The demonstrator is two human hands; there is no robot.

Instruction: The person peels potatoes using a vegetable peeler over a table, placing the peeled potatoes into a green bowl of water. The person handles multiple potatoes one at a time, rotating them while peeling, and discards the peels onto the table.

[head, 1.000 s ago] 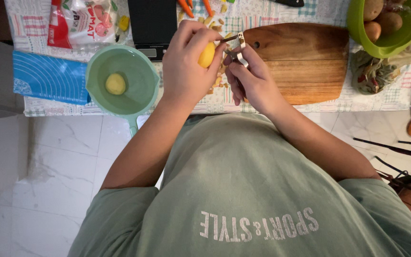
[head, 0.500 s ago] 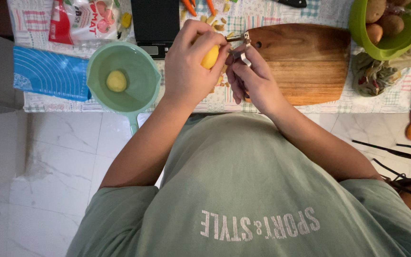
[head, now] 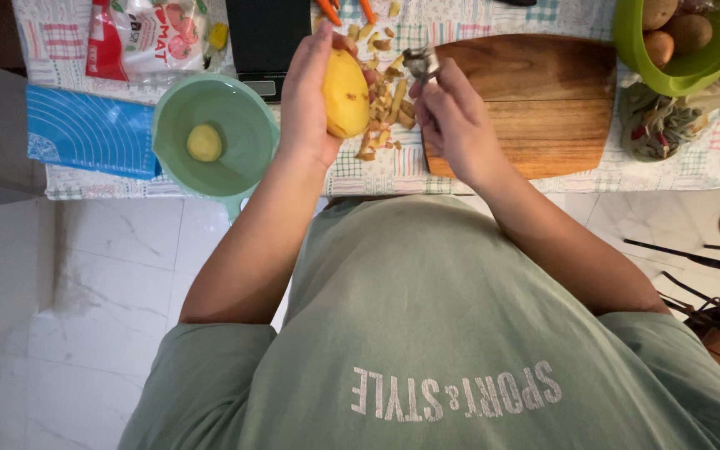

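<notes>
Gripping a peeled yellow potato [head: 346, 93] in my left hand [head: 314, 100], I have my fingers curled round its far side and my thumb side against the near one, so the hand is closed about it and only the bare yellow face shows. My right hand [head: 453, 117] is closed into a loose fist round the handle of a metal peeler [head: 420, 62], whose head sticks out above my knuckles, just beside the potato but apart from it.

Under and between my hands a scatter of potato peelings [head: 383, 108] lies on the checked tablecloth [head: 377, 171]. To the right of them, partly under my right hand, sits a wooden cutting board [head: 543, 100], its surface bare where I can see it. Left of my left hand stands a pale green bowl [head: 247, 108] with a small peeled potato [head: 204, 142] lying in it. Beyond the bowl, further left, lies a blue mat [head: 89, 129], and above it a red and white plastic packet [head: 147, 37]. A dark flat device [head: 267, 37] sits at the far edge of the table between packet and hands, with orange carrot pieces [head: 327, 10] just to its right. At the far right corner a bright green bowl [head: 652, 62] holds unpeeled brown potatoes [head: 677, 33], and a crumpled plastic bag [head: 660, 121] lies beneath it.
</notes>
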